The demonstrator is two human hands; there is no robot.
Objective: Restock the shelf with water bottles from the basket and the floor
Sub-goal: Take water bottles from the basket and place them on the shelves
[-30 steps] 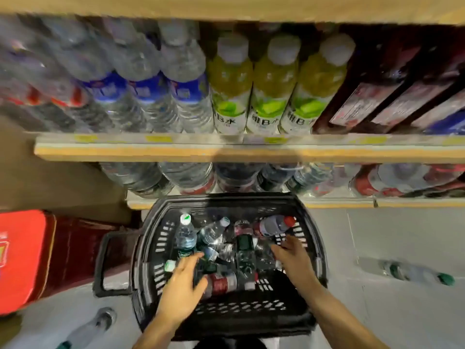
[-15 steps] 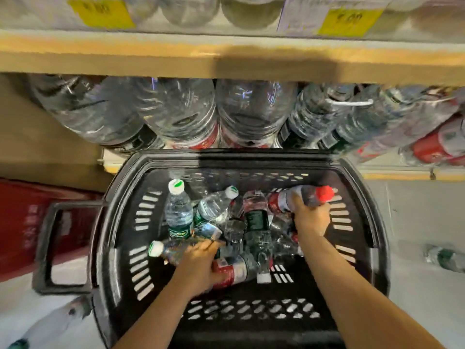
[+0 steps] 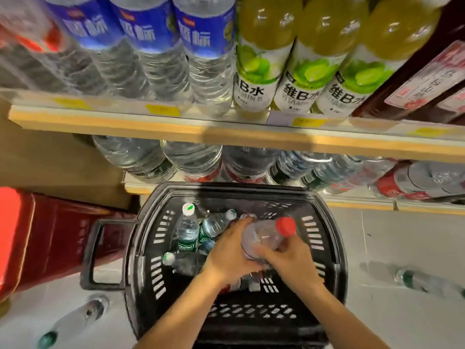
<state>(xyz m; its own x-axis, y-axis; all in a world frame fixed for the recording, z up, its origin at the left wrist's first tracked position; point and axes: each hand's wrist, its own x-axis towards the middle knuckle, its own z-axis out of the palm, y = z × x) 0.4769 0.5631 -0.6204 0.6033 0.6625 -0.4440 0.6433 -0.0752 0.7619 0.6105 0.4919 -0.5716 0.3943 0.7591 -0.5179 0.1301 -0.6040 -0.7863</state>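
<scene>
Both hands grip one red-capped bottle (image 3: 266, 236) at frame centre, above the black basket (image 3: 324, 250). The left hand (image 3: 230, 256) wraps its side; the right hand (image 3: 289, 260) clasps its base.

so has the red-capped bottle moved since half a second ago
Yes. The red-capped bottle lay among the other bottles in the black basket; both hands now hold it lifted above them, cap pointing toward the basket's right wall.

Both bare forearms are reaching far and meeting in the middle. The left hand (image 3: 230, 250) is cupping from the left, the right hand (image 3: 289, 258) curling its fingers (image 3: 270, 255) closed.
</scene>
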